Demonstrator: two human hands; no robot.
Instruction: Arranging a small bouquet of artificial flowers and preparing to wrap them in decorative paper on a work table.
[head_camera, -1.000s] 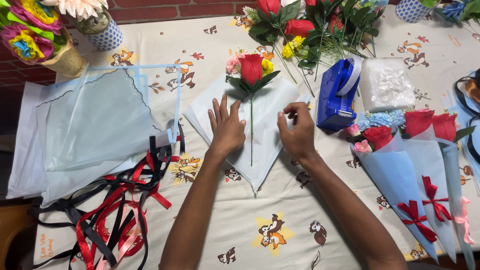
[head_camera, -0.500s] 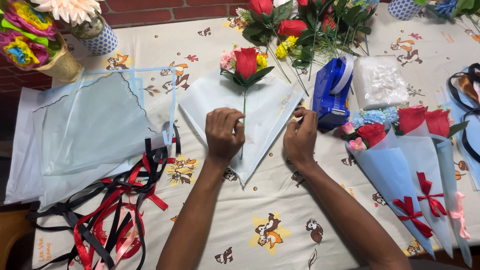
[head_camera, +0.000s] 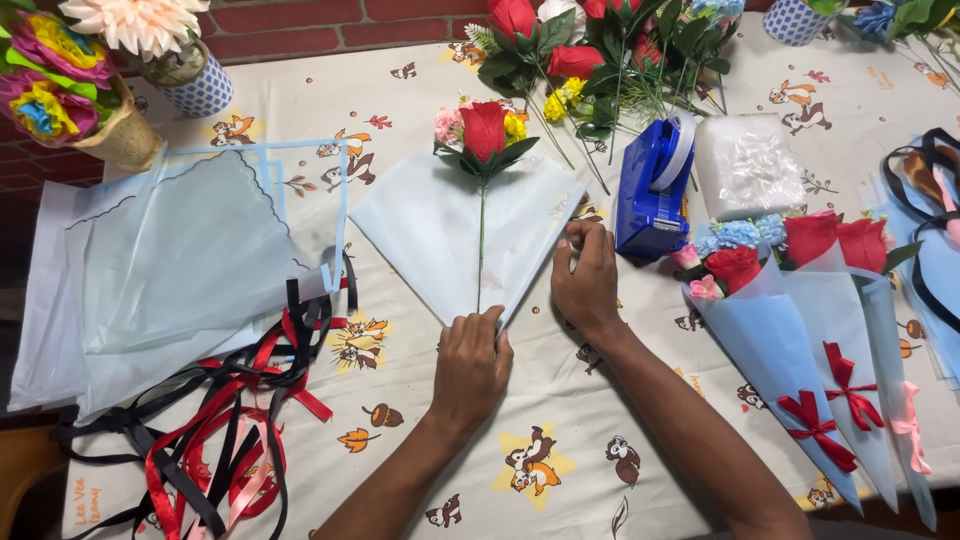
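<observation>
A red artificial rose (head_camera: 483, 128) with small pink and yellow flowers lies on a pale blue square of wrapping paper (head_camera: 430, 225) set like a diamond on the table. Its thin stem (head_camera: 481, 240) runs down to the paper's bottom corner. My left hand (head_camera: 470, 365) presses on that bottom corner and the stem's end, fingers curled. My right hand (head_camera: 585, 280) pinches the paper's right edge between thumb and fingers.
A stack of pale blue and white paper sheets (head_camera: 170, 260) lies at the left, with red and black ribbons (head_camera: 220, 420) below it. A blue tape dispenser (head_camera: 652, 185), a clear bag (head_camera: 748, 165), finished wrapped bouquets (head_camera: 790, 320) and loose artificial flowers (head_camera: 590, 50) surround the work.
My left hand slid down from the middle of the paper to its bottom corner. My right hand shifted to the paper's right edge and gripped it.
</observation>
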